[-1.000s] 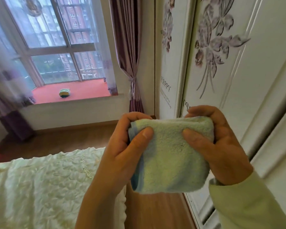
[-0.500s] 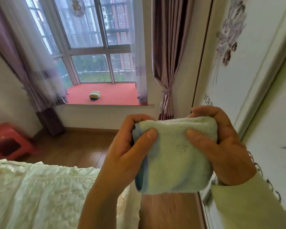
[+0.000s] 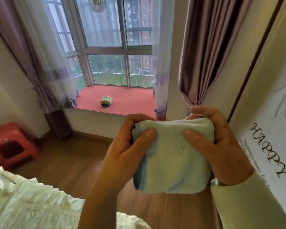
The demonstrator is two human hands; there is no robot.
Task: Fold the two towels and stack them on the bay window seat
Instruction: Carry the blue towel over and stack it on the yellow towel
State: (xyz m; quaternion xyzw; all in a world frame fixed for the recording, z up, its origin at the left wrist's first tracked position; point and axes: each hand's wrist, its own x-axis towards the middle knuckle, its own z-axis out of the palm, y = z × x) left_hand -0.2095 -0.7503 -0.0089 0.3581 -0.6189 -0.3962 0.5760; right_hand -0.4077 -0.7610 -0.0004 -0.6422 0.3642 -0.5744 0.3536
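Note:
A pale green towel with a blue edge (image 3: 172,162), folded into a thick square, hangs in front of me at chest height. My left hand (image 3: 127,149) grips its left side, thumb across the front. My right hand (image 3: 221,146) grips the right side the same way, fingers curled behind. A second folded towel (image 3: 106,101), yellow-green over a dark layer, lies far off on the red bay window seat (image 3: 132,100), near its middle.
A white quilted bed (image 3: 31,204) fills the lower left. A red plastic stool (image 3: 10,146) stands on the wooden floor at left. Purple curtains (image 3: 210,52) hang on both sides of the window. A white wardrobe with "HAPPY" lettering (image 3: 267,146) runs along the right.
The view has swung left and moved closer to the window, so the seat and the far towel look larger. Both hands keep the same hold on the folded towel.

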